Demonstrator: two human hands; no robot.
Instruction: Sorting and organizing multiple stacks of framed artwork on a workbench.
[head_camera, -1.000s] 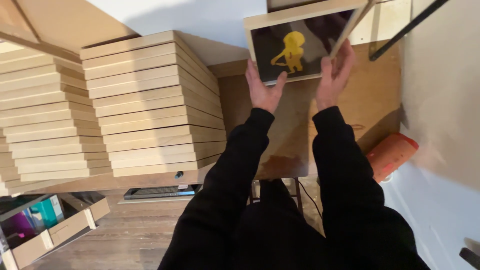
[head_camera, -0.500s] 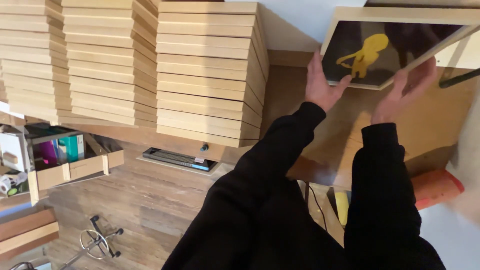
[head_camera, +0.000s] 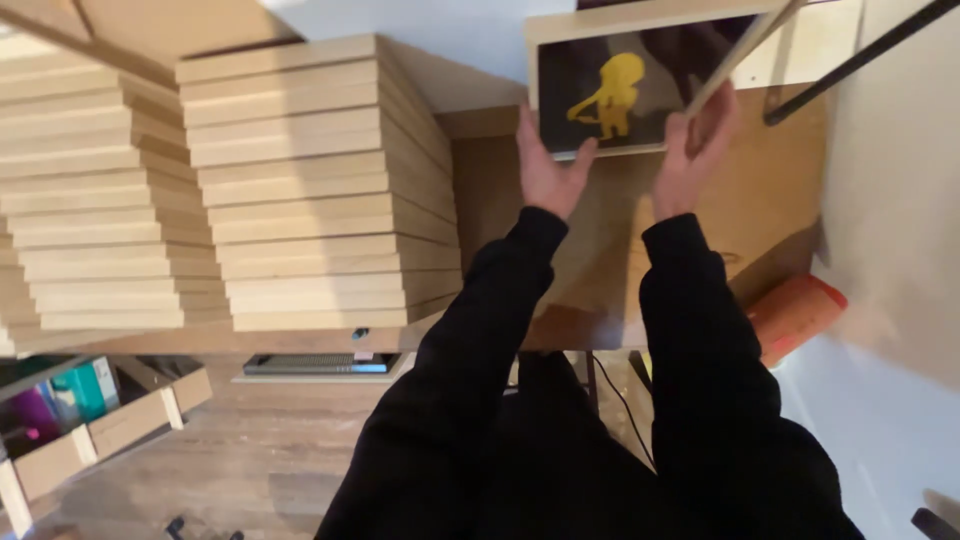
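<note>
A light wooden framed picture (head_camera: 640, 40), dark with a yellow figure on it, is held up above a brown wooden table (head_camera: 770, 200). My left hand (head_camera: 548, 170) grips its lower left edge. My right hand (head_camera: 695, 155) holds its lower right side. Both arms wear black sleeves. A thin wooden strip (head_camera: 740, 50) crosses the frame's right part.
Tall stacks of light wooden frames (head_camera: 310, 190) fill the table's left side, with more stacks (head_camera: 90, 200) further left. An orange roll (head_camera: 795, 315) lies by the table's right edge. A black rod (head_camera: 860, 60) slants at the upper right. Wooden crates (head_camera: 100, 430) sit on the floor.
The view has swung back left and the framed picture sits higher and more central. Both hands keep their hold on its lower edge.
</note>
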